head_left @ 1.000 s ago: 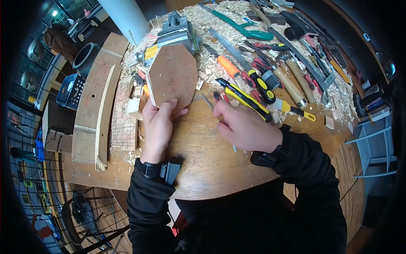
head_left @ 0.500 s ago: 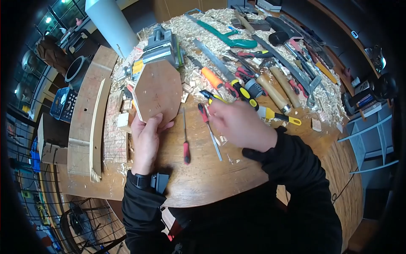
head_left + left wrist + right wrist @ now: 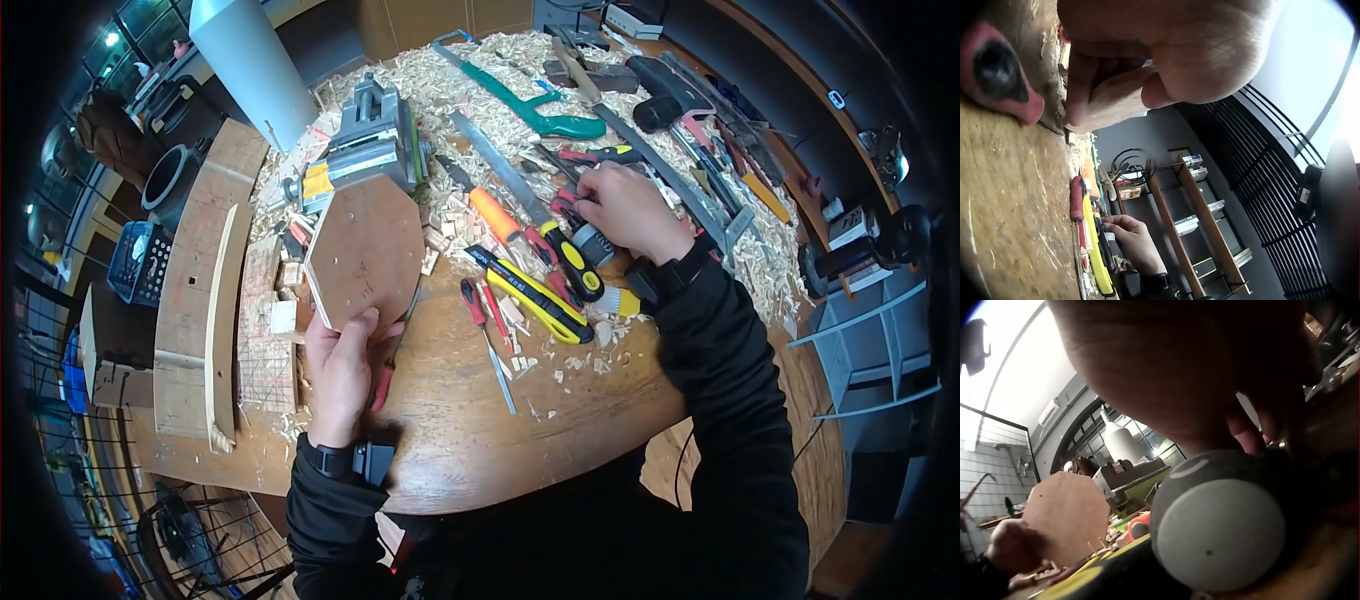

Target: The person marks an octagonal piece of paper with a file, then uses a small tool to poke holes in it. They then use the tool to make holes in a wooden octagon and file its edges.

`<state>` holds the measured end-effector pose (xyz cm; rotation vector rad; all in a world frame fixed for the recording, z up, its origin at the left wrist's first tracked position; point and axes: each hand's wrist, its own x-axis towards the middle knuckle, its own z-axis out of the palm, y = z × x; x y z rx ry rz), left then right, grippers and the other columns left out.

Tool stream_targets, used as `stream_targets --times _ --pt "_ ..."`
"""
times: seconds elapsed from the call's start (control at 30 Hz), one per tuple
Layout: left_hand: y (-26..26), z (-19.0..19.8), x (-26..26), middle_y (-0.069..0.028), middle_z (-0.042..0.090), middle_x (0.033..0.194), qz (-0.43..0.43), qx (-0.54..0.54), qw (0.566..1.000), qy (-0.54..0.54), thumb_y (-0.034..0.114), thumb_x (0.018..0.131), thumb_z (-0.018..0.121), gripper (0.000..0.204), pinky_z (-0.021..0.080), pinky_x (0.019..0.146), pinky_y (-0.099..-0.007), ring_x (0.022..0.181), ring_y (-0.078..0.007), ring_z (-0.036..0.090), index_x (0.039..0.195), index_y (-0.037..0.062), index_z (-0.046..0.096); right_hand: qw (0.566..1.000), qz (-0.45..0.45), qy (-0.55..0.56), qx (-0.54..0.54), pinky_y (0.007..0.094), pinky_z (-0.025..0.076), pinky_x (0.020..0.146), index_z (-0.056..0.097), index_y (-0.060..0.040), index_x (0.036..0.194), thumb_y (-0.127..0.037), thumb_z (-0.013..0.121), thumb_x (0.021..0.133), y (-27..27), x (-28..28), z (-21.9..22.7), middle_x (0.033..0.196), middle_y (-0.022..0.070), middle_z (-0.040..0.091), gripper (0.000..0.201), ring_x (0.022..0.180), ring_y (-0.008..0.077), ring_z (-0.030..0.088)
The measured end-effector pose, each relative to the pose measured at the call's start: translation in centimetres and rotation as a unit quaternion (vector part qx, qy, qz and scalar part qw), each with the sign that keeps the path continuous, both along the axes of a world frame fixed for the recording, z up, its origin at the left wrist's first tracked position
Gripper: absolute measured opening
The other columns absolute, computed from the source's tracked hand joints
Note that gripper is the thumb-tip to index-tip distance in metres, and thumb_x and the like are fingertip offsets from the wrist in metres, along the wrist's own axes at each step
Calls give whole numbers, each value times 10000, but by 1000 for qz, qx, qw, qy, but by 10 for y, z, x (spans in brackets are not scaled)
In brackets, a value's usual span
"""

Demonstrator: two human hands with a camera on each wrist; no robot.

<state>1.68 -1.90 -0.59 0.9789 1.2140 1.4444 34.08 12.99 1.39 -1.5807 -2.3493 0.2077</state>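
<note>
My left hand grips the lower edge of an octagonal wooden board, thumb on its face, and holds it tilted up over the table. A red-and-black handled tool lies just beside that hand. My right hand reaches down among the tools, fingers bent beside a grey round-ended object that sits under the palm in the right wrist view. Around it lie a yellow-and-black screwdriver and a brush. What the right fingertips touch is hidden, so I cannot tell whether they hold anything.
A yellow utility knife and a slim screwdriver lie in front. Behind stand a metal vise and a green-handled saw amid wood shavings. Curved wooden strips lie at the left.
My right hand has moved away and to the right, from above the utility knife to the tools behind it, uncovering the knife. The left hand still holds the board, now lower in view.
</note>
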Motion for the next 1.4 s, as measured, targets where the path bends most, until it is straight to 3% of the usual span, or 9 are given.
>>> stream_targets --times 0.43,0.73,0.9,0.93,1.1,1.2,1.23,1.3,1.4 --pt "-2 -2 0 -93 635 1129 -5 -11 1000 -21 33 941 529 227 581 814 -332 987 -173 641 1157 -2 590 996 25 23 -77 453 502 751 677 -30 793 -185 709 774 7 -2 2 865 183 666 159 865 367 645" --pt "-1 -3 0 -94 635 1125 3 -8 1000 -28 26 938 529 229 586 810 -331 972 -174 649 1156 1 593 997 48 -29 -49 431 485 703 647 -8 756 -176 706 760 9 0 -2 801 178 647 178 775 347 632" --pt "0 0 0 -99 639 1122 2 -10 1000 -12 31 941 519 240 586 796 -323 956 -169 652 1165 -8 594 995 42 80 -40 372 468 623 612 11 780 -132 695 768 -3 10 3 722 143 608 166 687 277 610" --pt "0 -1 -1 -100 640 1121 -2 -6 1000 -6 33 942 514 245 585 794 -321 953 -167 650 1169 -11 593 997 25 66 -41 333 454 594 601 14 804 -117 690 788 -9 9 9 704 109 593 160 647 205 588" --pt "0 -2 -1 -99 643 1115 -5 -1 1000 1 35 943 506 260 576 784 -305 946 -157 643 1186 -17 583 987 -17 160 -28 246 424 573 607 9 896 -64 625 885 -19 19 12 725 14 586 76 630 76 546" --pt "1 -3 -1 -88 643 1102 -18 3 1000 4 40 942 509 278 562 773 -280 938 -140 636 1208 -14 564 903 -21 424 -62 177 424 564 627 -2 945 -70 586 948 -29 18 12 756 -20 629 80 619 21 552" --pt "0 -3 -1 -88 643 1102 -13 4 1000 4 40 942 509 278 562 773 -280 938 -140 636 1208 -14 564 903 -15 424 -63 177 424 564 627 -2 945 -70 586 948 -31 16 12 756 -20 629 80 619 21 552" --pt "0 -3 -1 -116 633 1141 -25 -2 1000 11 33 938 511 280 576 803 -324 980 -204 655 1210 -7 563 845 -14 529 -74 180 433 560 628 -4 955 -92 598 954 -37 10 13 737 -7 624 92 599 37 546" --pt "0 -1 1 -93 635 1103 -24 7 1000 4 48 942 517 286 563 782 -296 935 -156 636 1219 -14 553 813 10 571 -110 188 447 554 623 -12 978 -118 591 969 -51 3 21 731 17 631 111 579 57 551"
